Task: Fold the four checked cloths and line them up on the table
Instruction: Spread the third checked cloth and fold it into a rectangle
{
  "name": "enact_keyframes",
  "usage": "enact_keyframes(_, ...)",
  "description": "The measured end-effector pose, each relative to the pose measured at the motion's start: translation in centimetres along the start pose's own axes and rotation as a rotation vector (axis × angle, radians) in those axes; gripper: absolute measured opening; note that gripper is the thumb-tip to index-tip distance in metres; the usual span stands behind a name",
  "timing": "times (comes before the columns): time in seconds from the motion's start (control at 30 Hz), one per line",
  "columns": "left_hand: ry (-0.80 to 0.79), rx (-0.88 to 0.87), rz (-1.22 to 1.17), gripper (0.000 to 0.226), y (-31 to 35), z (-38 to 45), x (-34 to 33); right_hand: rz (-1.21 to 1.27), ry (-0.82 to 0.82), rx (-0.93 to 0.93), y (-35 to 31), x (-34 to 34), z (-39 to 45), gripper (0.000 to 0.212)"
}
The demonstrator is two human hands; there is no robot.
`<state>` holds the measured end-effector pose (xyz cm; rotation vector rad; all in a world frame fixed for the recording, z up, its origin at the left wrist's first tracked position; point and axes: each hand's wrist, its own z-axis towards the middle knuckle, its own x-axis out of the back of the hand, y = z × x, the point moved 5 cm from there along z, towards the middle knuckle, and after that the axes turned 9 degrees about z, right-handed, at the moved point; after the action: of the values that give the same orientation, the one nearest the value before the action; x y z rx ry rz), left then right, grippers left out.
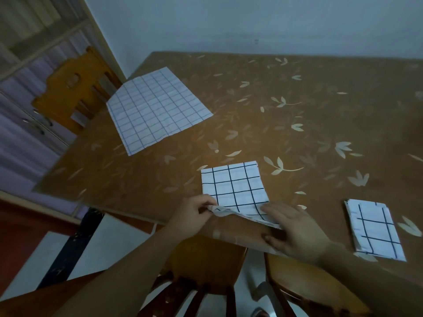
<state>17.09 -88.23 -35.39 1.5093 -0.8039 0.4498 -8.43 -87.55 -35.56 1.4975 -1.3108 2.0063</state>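
cloth (235,186) edge under right hand (295,229)

Both hands work a half-folded checked cloth (233,186) at the table's (297,115) near edge.

Head view, high, tilted down over table (297,115), near hands

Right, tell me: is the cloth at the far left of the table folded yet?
No, the far cloth lies spread flat in one layer, while the right cloth is folded small.
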Motion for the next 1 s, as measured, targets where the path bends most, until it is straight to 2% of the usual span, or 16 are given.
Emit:
enact_keyframes(0.13, -0.095, 0.097, -0.155, 0.009, -1.7, -0.3, -0.5, 0.134, 0.022, -0.079, 0.0, 0.6, 0.3, 0.037)
enact_keyframes(0.2, -0.106, 0.137, -0.291, 0.017, -1.9, -0.3, -0.7, 0.301, 0.006, -0.128, -0.5, 0.8, 0.6, 0.027)
enact_keyframes(0.3, -0.048, 0.178, -0.412, 0.025, -1.3, -0.1, -0.2, 0.585, -0.005, -0.268, -1.1, 1.1, 0.7, 0.025)
enact_keyframes(0.43, 0.089, 0.236, -0.19, 0.006, -2.2, 0.1, 0.5, 0.736, -0.019, -0.511, -0.2, 0.5, 0.2, 0.018)
enact_keyframes(0.53, 0.077, 0.275, -0.114, 0.015, -2.3, 0.0, 0.3, 0.804, -0.02, -0.632, 0.1, 0.3, -0.1, 0.008)
enact_keyframes(0.8, 0.027, 0.319, 0.023, 0.044, -3.0, 0.0, -0.7, 0.988, -0.011, -0.888, 0.1, -0.8, -0.4, 0.013)
enact_keyframes(1.0, -0.019, 0.399, 0.077, 0.044, -3.3, 0.7, -0.9, 0.949, -0.011, -0.958, -0.1, -1.3, -0.5, 0.014)
